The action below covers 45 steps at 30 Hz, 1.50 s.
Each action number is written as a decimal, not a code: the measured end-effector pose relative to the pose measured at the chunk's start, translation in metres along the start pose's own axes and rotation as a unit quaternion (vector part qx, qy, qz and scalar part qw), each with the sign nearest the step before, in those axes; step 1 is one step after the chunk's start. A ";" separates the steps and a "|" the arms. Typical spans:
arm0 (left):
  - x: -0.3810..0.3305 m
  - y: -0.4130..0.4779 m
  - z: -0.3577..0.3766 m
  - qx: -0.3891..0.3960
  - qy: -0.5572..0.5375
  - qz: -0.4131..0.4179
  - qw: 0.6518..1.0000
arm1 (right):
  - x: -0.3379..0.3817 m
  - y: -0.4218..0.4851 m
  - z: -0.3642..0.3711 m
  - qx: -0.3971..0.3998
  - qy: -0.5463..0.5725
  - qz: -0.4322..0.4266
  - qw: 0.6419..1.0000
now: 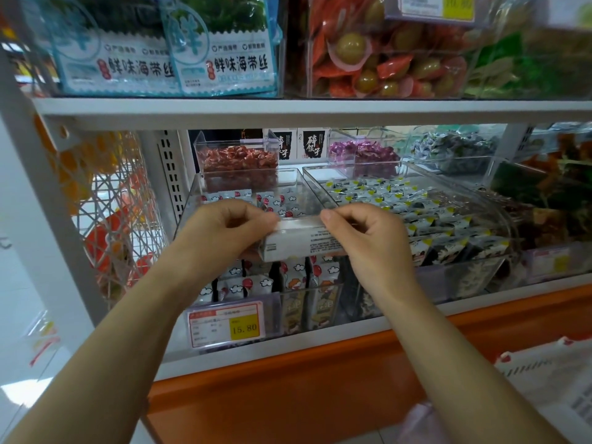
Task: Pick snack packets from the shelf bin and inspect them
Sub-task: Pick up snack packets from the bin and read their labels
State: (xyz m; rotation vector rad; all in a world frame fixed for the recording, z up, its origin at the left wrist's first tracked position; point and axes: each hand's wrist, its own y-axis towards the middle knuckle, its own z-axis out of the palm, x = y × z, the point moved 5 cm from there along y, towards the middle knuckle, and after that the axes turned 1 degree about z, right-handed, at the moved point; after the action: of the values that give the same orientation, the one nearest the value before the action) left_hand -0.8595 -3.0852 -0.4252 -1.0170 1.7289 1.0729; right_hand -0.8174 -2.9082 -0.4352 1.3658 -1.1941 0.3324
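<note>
Head view: a person held a small white snack packet (pixel 301 243) in front of the clear shelf bin (pixel 188 203), its printed back facing up. The left hand (pixel 221 232) pinched its 9 o'clock edge and the right hand (pixel 371 241) its 3 o'clock edge; each grip was closed on the packet. More cloud-print packets (pixel 277 203) lay in the bin at 12 o'clock. The packet looked light, thin and crinkly, probably slick film. Holding the sealed side edges seemed safest, without squeezing the contents.
</note>
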 end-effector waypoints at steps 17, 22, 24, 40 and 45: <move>0.002 0.003 0.006 0.029 0.055 0.045 0.997 | -0.021 0.010 -0.010 0.105 0.160 0.146 0.970; 0.008 0.006 0.007 -0.029 0.026 0.029 0.999 | -0.022 0.008 -0.007 0.073 0.188 0.152 0.968; 0.012 0.008 0.004 -0.066 0.010 0.016 0.998 | -0.020 0.006 -0.002 0.091 0.213 0.152 0.961; 0.017 0.065 0.005 -0.115 0.320 0.060 0.939 | -0.026 0.056 -0.004 -0.044 0.091 0.108 0.989; 0.045 0.120 0.014 0.018 0.492 0.019 0.870 | -0.038 0.089 0.017 -0.017 0.054 0.118 0.991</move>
State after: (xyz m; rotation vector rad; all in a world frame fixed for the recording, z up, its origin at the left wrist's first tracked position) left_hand -0.9806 -3.0449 -0.4411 -1.6798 2.5426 0.5187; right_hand -0.9112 -2.8827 -0.4191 1.1639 -1.2672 0.5445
